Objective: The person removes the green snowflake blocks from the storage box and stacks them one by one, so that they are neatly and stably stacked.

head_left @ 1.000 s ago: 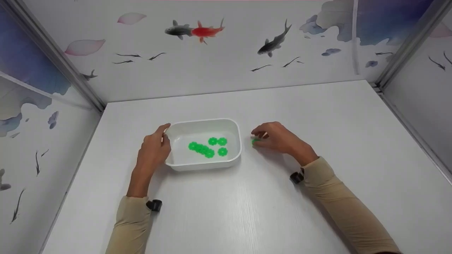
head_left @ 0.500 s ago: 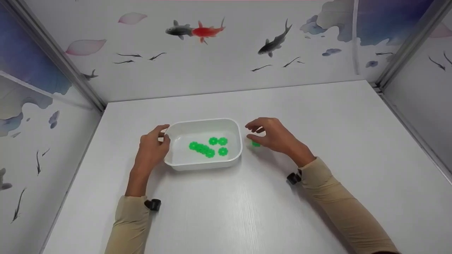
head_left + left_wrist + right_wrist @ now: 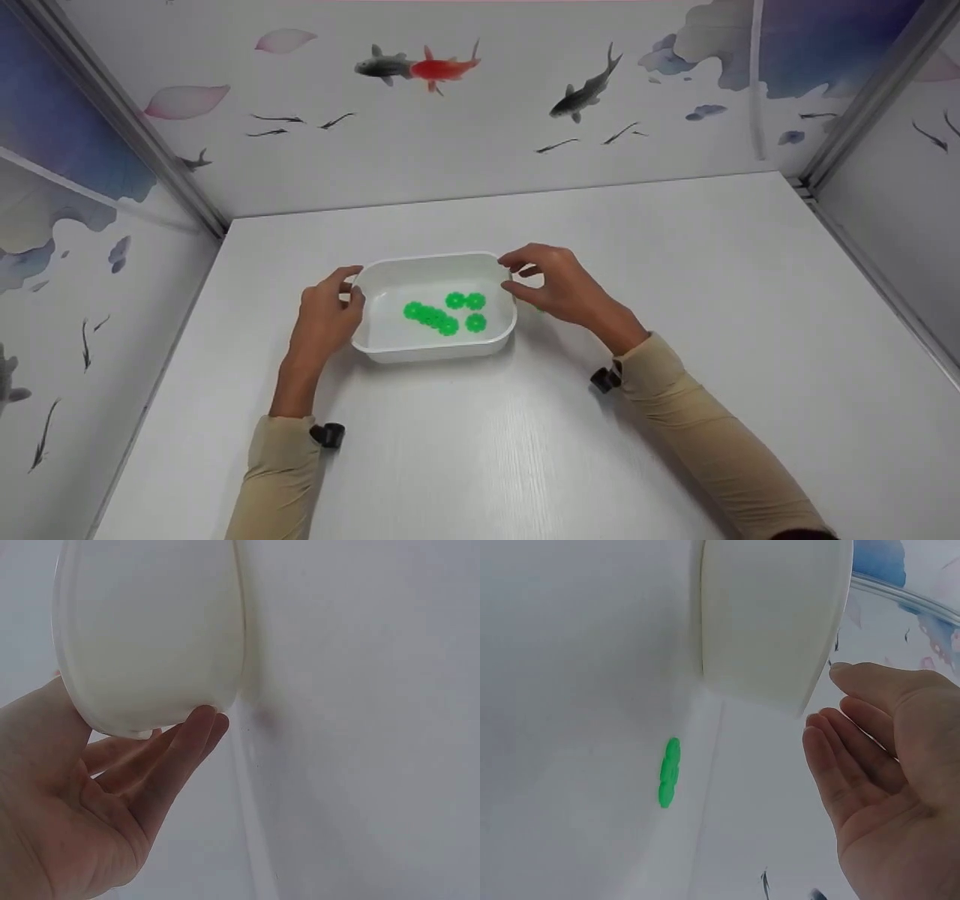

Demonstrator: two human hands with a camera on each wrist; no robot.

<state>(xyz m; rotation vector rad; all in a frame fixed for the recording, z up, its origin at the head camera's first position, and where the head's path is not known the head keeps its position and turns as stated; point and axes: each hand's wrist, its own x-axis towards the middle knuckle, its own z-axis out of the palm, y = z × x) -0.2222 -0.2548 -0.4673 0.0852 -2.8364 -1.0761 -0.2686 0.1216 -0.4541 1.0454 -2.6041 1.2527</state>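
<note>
A white plastic tub (image 3: 435, 349) stands on the table, with several green flower-shaped discs (image 3: 431, 316) lying flat inside. At its left end my left hand (image 3: 324, 319) holds the tub, thumb at the rim and fingers against the outer end wall. My right hand (image 3: 562, 289) hovers at the tub's right rim, its thumb and fingers parted around nothing. In the right wrist view its fingertips are close to the rim; whether they touch it I cannot tell. One green disc (image 3: 669, 772) lies on the table right of the tub, mostly hidden by the right hand in the head view.
A white table (image 3: 480, 465) carries the tub. White panels with painted fish (image 3: 585, 94) and petals rise at the back and sides, joined by metal corner posts (image 3: 862, 97).
My right hand has let go of the green disc on the table, spread its thumb and fingers, and moved left to the tub's right rim. The left hand stays at the tub.
</note>
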